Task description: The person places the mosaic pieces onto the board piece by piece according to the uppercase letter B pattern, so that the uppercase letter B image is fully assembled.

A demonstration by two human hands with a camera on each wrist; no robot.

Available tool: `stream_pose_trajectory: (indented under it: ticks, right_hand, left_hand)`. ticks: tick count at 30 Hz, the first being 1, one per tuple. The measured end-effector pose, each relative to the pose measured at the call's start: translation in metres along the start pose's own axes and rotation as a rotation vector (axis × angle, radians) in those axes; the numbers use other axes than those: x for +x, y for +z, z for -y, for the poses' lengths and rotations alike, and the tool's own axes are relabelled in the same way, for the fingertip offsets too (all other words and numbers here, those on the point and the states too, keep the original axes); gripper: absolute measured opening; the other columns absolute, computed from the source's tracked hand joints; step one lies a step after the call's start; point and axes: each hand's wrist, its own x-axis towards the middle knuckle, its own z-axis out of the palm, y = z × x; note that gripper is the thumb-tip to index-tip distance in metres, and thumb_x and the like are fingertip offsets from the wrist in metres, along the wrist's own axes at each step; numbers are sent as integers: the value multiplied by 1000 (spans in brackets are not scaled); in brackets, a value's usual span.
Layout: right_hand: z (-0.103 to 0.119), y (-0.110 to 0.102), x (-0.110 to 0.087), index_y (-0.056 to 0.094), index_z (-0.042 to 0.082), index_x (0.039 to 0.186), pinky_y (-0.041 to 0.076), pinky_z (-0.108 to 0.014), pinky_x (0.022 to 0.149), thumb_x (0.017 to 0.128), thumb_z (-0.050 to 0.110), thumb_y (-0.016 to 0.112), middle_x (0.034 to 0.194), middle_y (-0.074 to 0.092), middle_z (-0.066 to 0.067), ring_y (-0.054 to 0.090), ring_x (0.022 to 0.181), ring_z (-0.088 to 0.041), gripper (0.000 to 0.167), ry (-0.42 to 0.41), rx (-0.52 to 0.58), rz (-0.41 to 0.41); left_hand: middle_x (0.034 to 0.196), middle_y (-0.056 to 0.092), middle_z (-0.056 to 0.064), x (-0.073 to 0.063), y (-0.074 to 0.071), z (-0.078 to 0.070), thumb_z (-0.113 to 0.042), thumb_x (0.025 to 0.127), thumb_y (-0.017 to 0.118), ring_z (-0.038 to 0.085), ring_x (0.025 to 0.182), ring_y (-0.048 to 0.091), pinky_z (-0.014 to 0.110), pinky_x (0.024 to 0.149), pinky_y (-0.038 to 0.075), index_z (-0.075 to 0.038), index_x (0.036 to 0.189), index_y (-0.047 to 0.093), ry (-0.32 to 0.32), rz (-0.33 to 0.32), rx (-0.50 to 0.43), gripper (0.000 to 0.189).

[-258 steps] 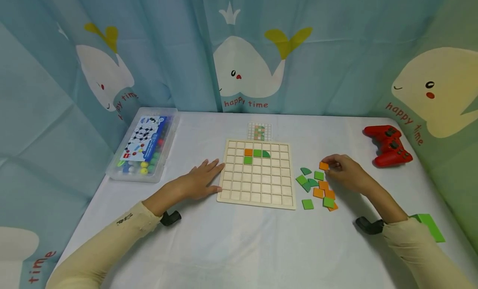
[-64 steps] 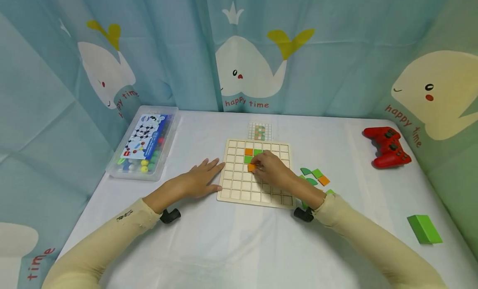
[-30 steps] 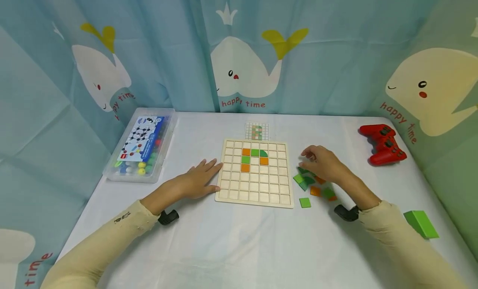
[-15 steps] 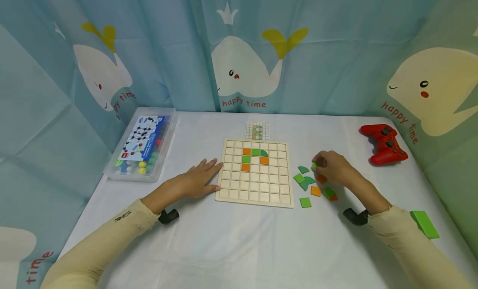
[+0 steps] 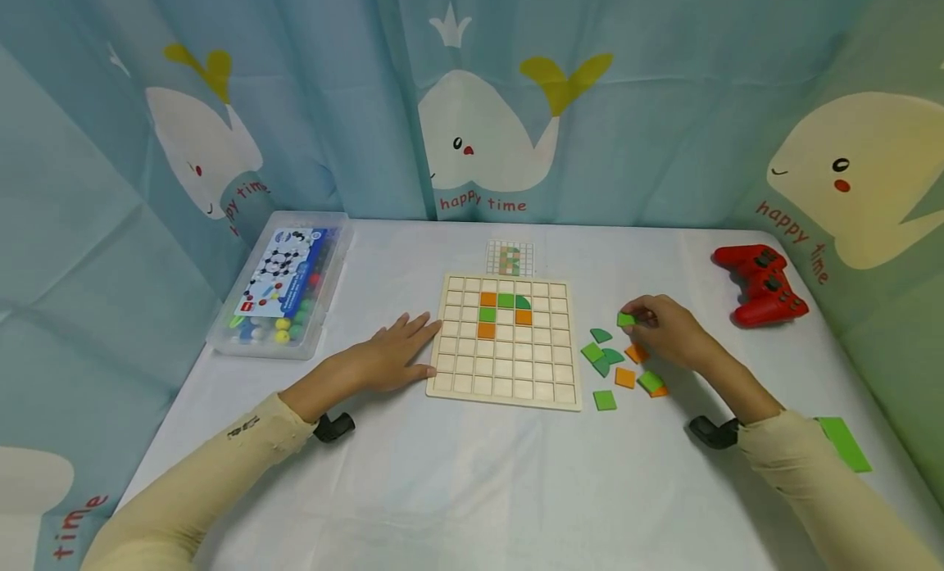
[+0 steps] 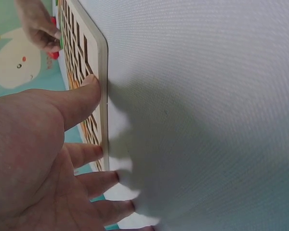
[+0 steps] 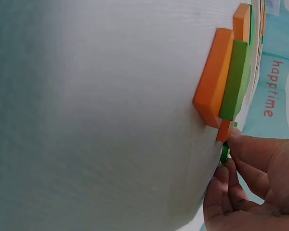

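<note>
Board (image 5: 503, 364) between hands, left hand (image 5: 394, 356) (spread) touching its edge, right hand (image 5: 669, 333) pinching green tile (image 5: 625, 319)

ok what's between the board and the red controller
The head view shows loose green and orange tiles, then the right hand pinching a green square.

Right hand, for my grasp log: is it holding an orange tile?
No, the right hand pinches a green tile between thumb and fingers.
</note>
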Motion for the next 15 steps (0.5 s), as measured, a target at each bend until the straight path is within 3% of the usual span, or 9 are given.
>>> stream_pose_trajectory:
  ticks: [8,15]
  right_hand:
    - [13,0,2,59,-8,136,51,-59,104,104,6,65,128,56,-29,53,113,-41,35,-31,14,-25]
    - [55,14,8,61,-6,135,48,-58,107,105,7,64,131,56,-26,54,120,-40,32,-126,59,4]
  left_hand:
    - [177,11,13,1,2,2,-50,108,57,44,162,9,67,126,20,-18,172,14,4,-2,3,84]
    - [178,11,12,1,1,1,-50,108,57,44,162,9,66,126,20,-18,172,14,1,0,3,83]
